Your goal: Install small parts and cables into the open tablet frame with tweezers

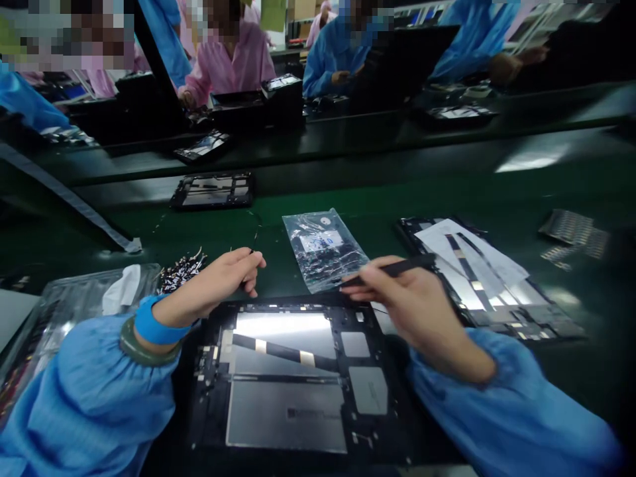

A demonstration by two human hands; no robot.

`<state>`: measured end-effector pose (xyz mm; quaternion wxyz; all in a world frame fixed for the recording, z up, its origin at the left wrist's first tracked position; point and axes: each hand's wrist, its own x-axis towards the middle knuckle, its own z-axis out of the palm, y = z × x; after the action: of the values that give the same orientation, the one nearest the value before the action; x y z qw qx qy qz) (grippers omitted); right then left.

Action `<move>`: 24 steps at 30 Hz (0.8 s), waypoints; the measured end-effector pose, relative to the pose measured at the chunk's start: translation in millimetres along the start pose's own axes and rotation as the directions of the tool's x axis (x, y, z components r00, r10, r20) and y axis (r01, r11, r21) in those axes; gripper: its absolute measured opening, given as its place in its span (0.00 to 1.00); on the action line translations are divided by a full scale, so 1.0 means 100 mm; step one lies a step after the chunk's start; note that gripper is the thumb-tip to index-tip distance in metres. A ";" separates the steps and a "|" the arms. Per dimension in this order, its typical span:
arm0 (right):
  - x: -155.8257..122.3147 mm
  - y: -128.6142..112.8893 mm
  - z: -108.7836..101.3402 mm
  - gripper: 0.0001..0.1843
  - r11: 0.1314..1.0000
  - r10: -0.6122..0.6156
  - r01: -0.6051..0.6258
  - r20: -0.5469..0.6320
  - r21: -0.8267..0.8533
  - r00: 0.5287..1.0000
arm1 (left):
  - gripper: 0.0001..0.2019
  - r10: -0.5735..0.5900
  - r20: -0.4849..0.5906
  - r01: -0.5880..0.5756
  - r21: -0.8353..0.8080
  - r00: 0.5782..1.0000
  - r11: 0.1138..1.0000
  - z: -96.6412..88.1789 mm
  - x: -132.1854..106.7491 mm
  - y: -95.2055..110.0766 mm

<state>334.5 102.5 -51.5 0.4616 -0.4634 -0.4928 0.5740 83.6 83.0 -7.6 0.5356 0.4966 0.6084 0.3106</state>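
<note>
My left hand (pixel 231 275) is closed in a pinch above the far left edge of an opened tablet (pixel 285 414); what its fingertips hold is too small to make out. In my right hand (pixel 415 305) are black tweezers (pixel 405 266), their tip pointing left over the tablet's far edge. The tablet lies flat before me, showing silver battery plates and a black flex cable (pixel 283 351) with gold patches. Just beyond it lies a clear plastic bag (pixel 320 242) of small parts with a printed label. A pile of small cable parts (pixel 181 271) sits beside my left wrist.
A clear plastic tray (pixel 59 298) is at the left. Another opened tablet (pixel 541 318) with paper and flex cables on it lies right. Further off are one more tablet (pixel 213 190) and small metallic strips (pixel 571 228). People in blue and pink work across the line.
</note>
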 end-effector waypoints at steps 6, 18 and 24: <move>-0.01 0.07 0.52 0.18 0.981 0.072 -0.025 0.242 -0.192 0.968 | 0.11 0.032 -0.036 -0.038 -0.165 0.999 0.986 -0.14 -0.17 -0.01; -0.01 0.15 0.43 0.15 0.932 -0.189 0.238 0.193 -0.273 0.963 | 0.15 0.069 0.047 -0.058 -0.201 0.996 0.978 -0.10 -0.36 -0.20; 0.05 -0.10 0.58 0.18 0.986 -0.130 0.148 0.203 -0.077 0.970 | 0.16 0.102 0.186 -0.056 -0.236 0.977 0.970 0.20 -0.40 -0.22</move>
<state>277.0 100.1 -37.0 0.4278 -0.3890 -0.5931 0.5603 94.6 35.5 -18.8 0.6339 0.4835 0.4923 0.3492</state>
